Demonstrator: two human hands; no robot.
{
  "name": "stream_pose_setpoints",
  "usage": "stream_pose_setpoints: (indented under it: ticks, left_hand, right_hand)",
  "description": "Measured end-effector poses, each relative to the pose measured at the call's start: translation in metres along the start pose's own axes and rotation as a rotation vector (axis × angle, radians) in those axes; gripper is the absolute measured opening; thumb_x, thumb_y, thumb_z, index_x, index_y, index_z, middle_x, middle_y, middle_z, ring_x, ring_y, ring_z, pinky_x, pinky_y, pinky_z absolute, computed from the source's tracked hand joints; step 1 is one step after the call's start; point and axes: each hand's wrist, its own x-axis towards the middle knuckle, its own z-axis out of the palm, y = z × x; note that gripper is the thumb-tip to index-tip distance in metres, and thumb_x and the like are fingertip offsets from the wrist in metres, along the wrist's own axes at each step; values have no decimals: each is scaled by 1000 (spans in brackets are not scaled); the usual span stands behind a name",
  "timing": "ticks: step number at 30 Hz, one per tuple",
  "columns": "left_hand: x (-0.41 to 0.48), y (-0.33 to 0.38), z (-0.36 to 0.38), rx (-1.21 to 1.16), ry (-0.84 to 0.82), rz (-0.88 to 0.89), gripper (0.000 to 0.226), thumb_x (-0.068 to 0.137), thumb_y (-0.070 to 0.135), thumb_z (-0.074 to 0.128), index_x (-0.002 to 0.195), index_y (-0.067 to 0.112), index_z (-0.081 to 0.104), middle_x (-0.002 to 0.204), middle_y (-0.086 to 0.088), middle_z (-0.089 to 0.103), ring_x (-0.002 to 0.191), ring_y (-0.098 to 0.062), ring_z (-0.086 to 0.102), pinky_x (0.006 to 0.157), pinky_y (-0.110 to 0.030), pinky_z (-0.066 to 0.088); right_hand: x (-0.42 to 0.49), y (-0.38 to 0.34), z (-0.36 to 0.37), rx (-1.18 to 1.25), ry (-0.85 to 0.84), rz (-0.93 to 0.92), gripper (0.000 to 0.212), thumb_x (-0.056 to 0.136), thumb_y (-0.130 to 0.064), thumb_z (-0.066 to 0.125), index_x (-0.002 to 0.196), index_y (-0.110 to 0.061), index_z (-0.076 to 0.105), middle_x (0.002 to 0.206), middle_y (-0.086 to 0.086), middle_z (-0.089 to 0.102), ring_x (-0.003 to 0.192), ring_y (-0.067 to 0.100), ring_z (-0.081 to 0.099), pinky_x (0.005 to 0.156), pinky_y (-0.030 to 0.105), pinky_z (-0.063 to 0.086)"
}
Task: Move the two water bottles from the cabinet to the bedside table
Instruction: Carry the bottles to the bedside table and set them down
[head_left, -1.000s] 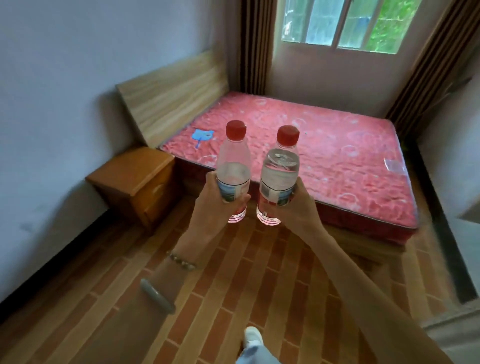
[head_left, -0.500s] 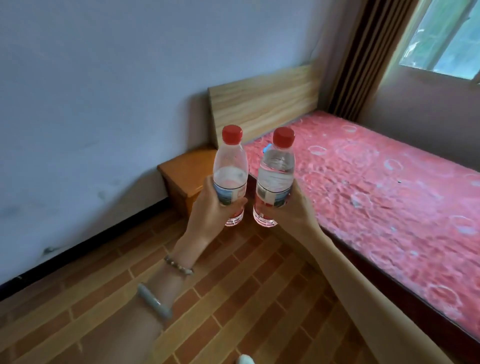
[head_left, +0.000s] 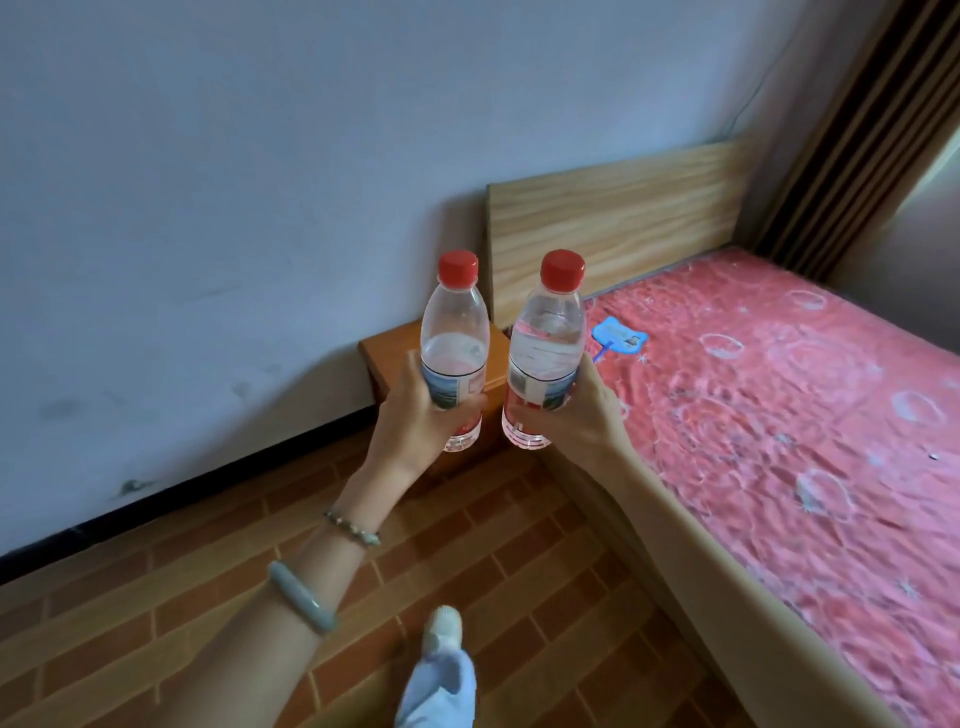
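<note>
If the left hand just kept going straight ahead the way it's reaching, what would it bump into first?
Most likely the bedside table. The left hand, holding its water bottle upright, reaches toward that wooden top by the wall, and nothing shows in between. Depth is hard to judge from one view.

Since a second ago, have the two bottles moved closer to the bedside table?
Yes. The left bottle and right bottle, one in each hand, now overlap the bedside table in view; earlier it sat well off to their left.
</note>
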Motion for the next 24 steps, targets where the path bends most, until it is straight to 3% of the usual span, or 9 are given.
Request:
stream_pose_setpoints:
  ticks: [5,10,16,21,24]
  left_hand:
    - [90,-33,14,45,37,0,68,72,37,75,124,14,38,120,-5,61,100,-20,63,74,-35,58]
    - [196,-59,19,47,24,-25,70,71,40,76,123,18,35,120,-4,59,100,-20,63,69,-27,57]
    - [294,-77,28,113,47,-10,69,73,33,76,123,13,34,122,-7,57,102,-19,59,53,-1,42]
    - [354,-103,46,129,59,-41,70,71,38,75,124,15,34,123,-7,57,105,-23,60,67,-16,48]
    - [385,-120,59,127,93,-83,71,70,38,76,123,16,35,123,-6,57,104,-22,60,70,-23,51]
  right_hand:
    - [89,20,29,0,5,-24,69,61,-22,84,118,-20,45,102,-5,61,89,6,59,63,0,42]
    - [191,29,52,-12,15,-27,69,61,-22,84,118,-19,46,102,-5,60,89,6,59,63,3,43]
    - [295,43,74,16,-2,-17,68,61,-20,83,118,-21,45,100,-7,59,81,0,56,61,1,43]
    - [365,71,94,19,-43,-14,71,61,-23,83,119,-23,44,101,-9,60,86,3,59,68,9,48]
    - [405,94,105,26,-85,-5,70,61,-25,83,118,-25,43,102,-7,61,86,5,60,66,7,45]
